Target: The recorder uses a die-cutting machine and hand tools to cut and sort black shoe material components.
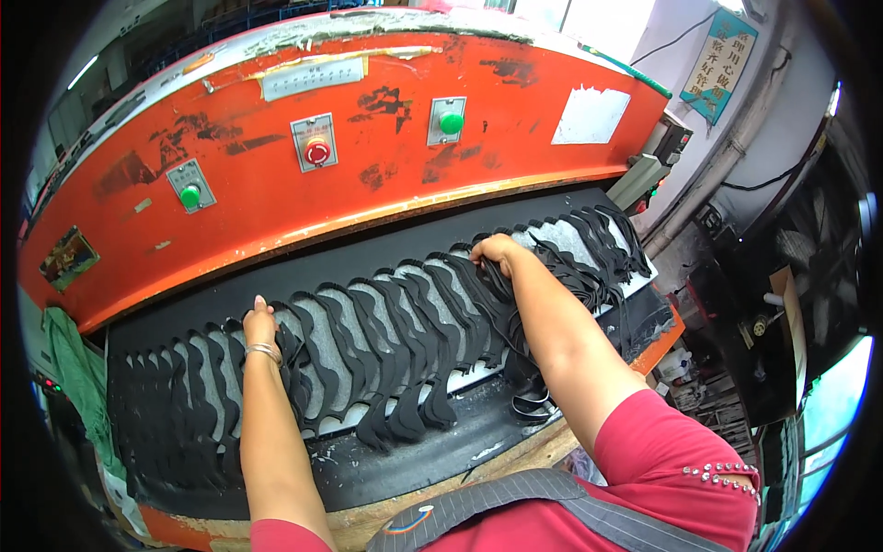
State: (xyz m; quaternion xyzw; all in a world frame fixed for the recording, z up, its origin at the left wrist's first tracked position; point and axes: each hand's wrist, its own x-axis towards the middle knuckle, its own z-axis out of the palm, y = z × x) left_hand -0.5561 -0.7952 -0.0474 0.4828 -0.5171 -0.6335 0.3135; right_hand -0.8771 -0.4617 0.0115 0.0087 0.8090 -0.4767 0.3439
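Rows of black wavy-edged strips (372,336), apparently cut from thin sheet, lie across a light board with grey speckled pieces (331,322) showing between them. My left hand (260,324), a bangle at its wrist, is over the left part of the rows near their far edge. Its fingers are drawn together; what they hold, if anything, is hidden. Farther right, my right hand (495,250) has its fingers curled round the far ends of some black strips. A tangled bunch of loose strips (575,276) lies beside it, partly behind my right forearm.
A red machine beam (386,138) spans the far side, with two green buttons (451,123) and a red knob (316,152). Green cloth (74,377) hangs at left. A wooden edge (515,460) runs along the near side. A fan (814,248) stands at far right.
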